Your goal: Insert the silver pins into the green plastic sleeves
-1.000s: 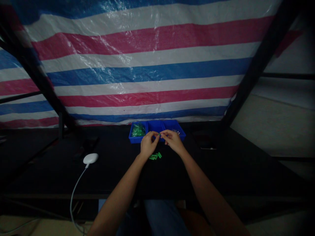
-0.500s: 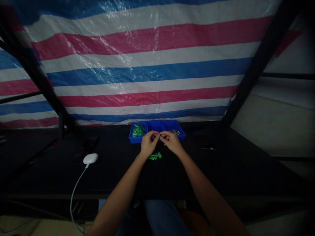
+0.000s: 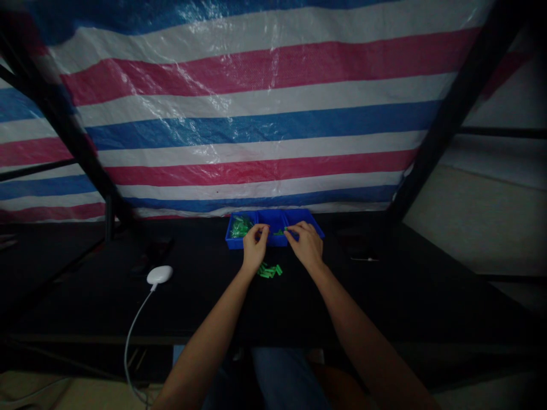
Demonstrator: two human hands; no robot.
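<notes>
Right fingers curled close together over the blue three-compartment tray, pinch unclear, small green piece lying roughly sideways just left of them in the middle compartment, left fingers bent inward, loose green tubes on black surface below.

The tarp runs in broad stripes of pink, white and blue. The tray is bright blue, the pieces vivid green, and the table black. The mouse and cable are white, the jeans dark blue.
</notes>
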